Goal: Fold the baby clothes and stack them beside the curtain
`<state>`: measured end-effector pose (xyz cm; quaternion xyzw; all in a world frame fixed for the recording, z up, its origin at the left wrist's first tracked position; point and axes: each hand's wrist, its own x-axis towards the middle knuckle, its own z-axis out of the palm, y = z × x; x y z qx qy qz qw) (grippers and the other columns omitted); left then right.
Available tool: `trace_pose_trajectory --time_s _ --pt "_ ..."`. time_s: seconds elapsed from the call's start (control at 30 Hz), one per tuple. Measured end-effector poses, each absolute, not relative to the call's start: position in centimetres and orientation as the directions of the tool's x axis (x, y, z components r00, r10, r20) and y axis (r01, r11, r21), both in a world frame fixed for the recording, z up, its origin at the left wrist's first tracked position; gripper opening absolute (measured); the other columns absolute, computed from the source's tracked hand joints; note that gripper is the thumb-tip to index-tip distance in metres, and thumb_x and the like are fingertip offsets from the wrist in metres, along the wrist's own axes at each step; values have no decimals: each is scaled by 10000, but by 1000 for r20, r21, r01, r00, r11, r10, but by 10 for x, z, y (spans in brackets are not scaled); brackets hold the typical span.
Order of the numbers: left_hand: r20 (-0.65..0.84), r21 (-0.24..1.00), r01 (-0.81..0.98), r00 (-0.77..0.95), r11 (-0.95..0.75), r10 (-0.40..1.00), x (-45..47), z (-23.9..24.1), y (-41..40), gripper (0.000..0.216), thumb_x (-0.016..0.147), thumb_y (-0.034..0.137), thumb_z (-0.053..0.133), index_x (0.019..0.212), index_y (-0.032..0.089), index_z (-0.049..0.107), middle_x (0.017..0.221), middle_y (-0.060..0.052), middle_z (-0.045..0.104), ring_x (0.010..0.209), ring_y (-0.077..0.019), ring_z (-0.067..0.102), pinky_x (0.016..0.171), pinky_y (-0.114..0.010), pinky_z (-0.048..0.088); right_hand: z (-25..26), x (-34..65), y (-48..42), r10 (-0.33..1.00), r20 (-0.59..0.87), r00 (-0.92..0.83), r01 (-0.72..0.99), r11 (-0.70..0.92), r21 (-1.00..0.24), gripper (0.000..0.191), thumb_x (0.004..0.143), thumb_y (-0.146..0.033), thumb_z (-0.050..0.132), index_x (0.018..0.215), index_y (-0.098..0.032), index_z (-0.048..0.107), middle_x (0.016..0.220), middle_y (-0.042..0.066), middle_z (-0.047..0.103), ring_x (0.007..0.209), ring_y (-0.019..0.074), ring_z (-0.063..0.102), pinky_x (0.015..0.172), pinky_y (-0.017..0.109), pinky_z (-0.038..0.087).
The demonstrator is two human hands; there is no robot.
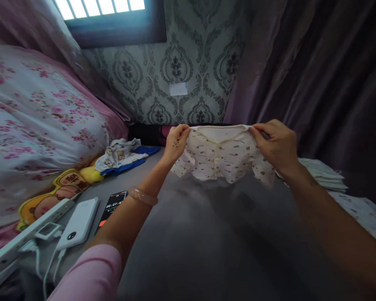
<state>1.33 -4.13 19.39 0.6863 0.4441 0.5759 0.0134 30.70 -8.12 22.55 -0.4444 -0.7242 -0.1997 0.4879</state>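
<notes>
Thumb and fingertips pinched closed, a person's bare left hand (176,143) and bare right hand (278,142) each grip one shoulder of a small white cotton-looking baby top with a scattered print and cream-edged neckline (219,156), stretching it out between them. Neither hand shows a gap at the fingertips beyond the fold of cloth it holds. The top hangs front toward the wearer of the camera, its short body and two sleeves drooping freely over the smooth grey bed sheet (219,238); whether the hem brushes the sheet is hard to tell. The cloth looks light, thin and soft, likely to sag or crease wherever unsupported, with little risk of breaking or slipping from a light pinch. The shoulder seams beside the neckline appear the best hold, keeping the front flat; the loose sleeves, by the look of them, could fold under. Farther out, a rumpled white-and-blue printed bundle of clothing (122,155) lies beyond the left forearm, and a neat stack of folded pale cloth (324,174) sits beyond the right wrist.
</notes>
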Motion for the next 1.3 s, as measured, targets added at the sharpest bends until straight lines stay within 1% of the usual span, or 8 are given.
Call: trace_pose_trajectory --time_s 0.17,0.3,0.5,0.63,0.73,0.93,1.1,1.3 --pt "866 269 736 96 -621 490 7 195 -79 245 956 341 462 1003 196 653 865 -37 534 801 -145 513 748 -261 438 225 312 -111 488 858 -163 792 583 -182 183 890 -374 580 904 -258 722 856 60 666 797 205 616 732 340 483" --pt "866 128 754 231 -644 443 -8 211 -113 241 944 369 494 988 200 660 868 -34 550 787 -140 524 737 -259 449 235 320 -146 585 802 -118 740 591 -321 154 840 -370 646 870 -242 725 828 36 678 766 187 628 695 321 490" --pt "806 124 744 311 -657 505 -18 252 -131 237 903 394 551 913 198 683 794 -22 573 737 -144 533 697 -269 444 258 323 -165 779 625 54 700 417 -580 225 748 -463 714 831 -258 756 697 27 697 593 172 619 465 264 424" --pt "648 200 712 418 -673 636 -19 221 -96 258 888 403 556 881 181 687 806 -29 605 747 -147 556 693 -262 438 229 325 -132 918 393 -53 683 320 -656 280 754 -491 673 825 -232 755 676 16 701 549 161 601 451 251 425" --pt "478 267 729 468 -630 744 -18 162 -60 278 908 410 518 910 190 688 848 -44 613 765 -155 575 687 -259 432 176 326 -94 919 329 -217 722 378 -579 266 787 -452 622 816 -213 735 725 17 707 632 183 623 552 279 468" --pt "297 366 765 443 -530 846 -5 50 -18 291 949 367 432 993 184 654 927 -81 609 820 -181 584 760 -286 444 70 316 -49 932 249 -262 881 337 -333 284 906 -335 483 969 -164 700 948 97 681 886 218 621 798 313 454" --pt "278 424 773 385 -472 880 5 21 -6 325 972 379 361 1014 191 622 983 -91 610 872 -189 588 777 -297 447 40 305 -39 961 182 -207 943 246 -225 351 976 -370 363 1091 -197 646 1100 111 634 976 246 602 793 324 432" --pt "162 386 827 376 -409 912 9 9 20 281 956 323 396 976 157 622 993 -113 640 882 -202 590 796 -312 444 28 303 -17 978 95 -185 972 197 -127 383 994 -378 315 1097 -190 633 1122 126 632 986 261 609 775 333 420"
